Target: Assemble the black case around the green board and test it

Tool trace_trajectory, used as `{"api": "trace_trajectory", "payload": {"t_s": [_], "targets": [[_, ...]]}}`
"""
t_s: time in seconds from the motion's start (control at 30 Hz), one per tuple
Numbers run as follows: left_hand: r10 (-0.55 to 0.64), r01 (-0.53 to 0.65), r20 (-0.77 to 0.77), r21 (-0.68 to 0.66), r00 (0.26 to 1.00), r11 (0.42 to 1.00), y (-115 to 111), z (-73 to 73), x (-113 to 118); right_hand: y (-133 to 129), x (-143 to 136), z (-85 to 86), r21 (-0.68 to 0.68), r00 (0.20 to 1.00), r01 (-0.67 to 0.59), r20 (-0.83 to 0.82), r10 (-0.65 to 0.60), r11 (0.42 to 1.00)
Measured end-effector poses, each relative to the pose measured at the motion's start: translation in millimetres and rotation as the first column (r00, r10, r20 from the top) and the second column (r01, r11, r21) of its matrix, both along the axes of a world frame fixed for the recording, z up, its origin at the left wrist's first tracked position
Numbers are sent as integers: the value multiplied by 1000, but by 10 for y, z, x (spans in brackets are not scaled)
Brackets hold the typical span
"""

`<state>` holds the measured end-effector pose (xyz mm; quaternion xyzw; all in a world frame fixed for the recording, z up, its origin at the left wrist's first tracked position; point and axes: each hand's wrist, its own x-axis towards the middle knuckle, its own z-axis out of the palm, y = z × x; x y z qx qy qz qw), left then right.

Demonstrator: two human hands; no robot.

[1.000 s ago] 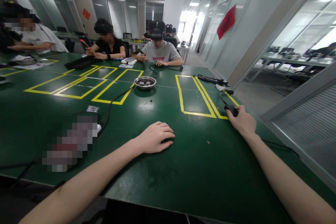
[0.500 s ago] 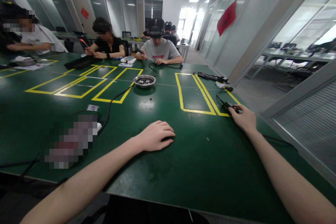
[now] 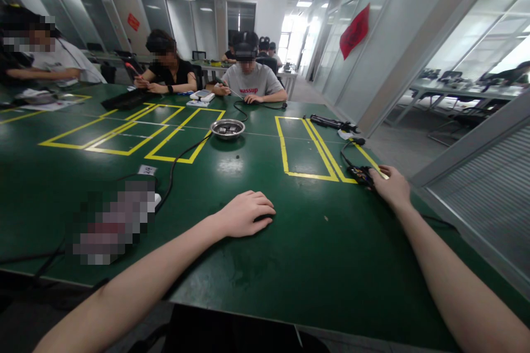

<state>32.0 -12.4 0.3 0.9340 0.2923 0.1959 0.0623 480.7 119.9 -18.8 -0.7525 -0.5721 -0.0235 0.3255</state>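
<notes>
On the green tabletop (image 3: 298, 242), my left hand (image 3: 248, 214) lies palm down with its fingers stretched out. It holds nothing. My right hand (image 3: 392, 185) is at the right side of the table, beside a small black object (image 3: 361, 175) with a few coloured specks on top; its exact kind I cannot make out. The thumb is at that object's near edge, and whether it touches is unclear. Thumb and fingers are apart, with yellow tape showing between them. A black cable (image 3: 343, 150) runs from the object towards a black plug-like end (image 3: 358, 142).
Yellow tape outlines (image 3: 311, 177) mark the table. A metal bowl (image 3: 227, 129) with small metal parts stands mid-table. Black folded gear (image 3: 331, 122) lies at the back right. A blurred-out object (image 3: 118, 223) and a black cable (image 3: 171, 176) are at left. People (image 3: 252, 80) sit across the table.
My right hand has shifted slightly right, off the top of the black object, so more of the object shows. My left hand has stayed where it was.
</notes>
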Motion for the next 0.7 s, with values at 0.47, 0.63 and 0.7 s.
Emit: {"api": "trace_trajectory", "payload": {"t_s": [0.47,0.63,0.7], "targets": [[7,-7,-7,-5,1000,1000,-13,27,6,-54,-313,63,-114,969,57,247,-27,992],[5,-5,-4,-3,1000,1000,-9,30,2,-74,-358,85,-94,968,28,251,-4,995],[5,-5,-2,-3,1000,1000,-7,28,0,-94,-365,102,-90,972,34,236,-11,995]]}}
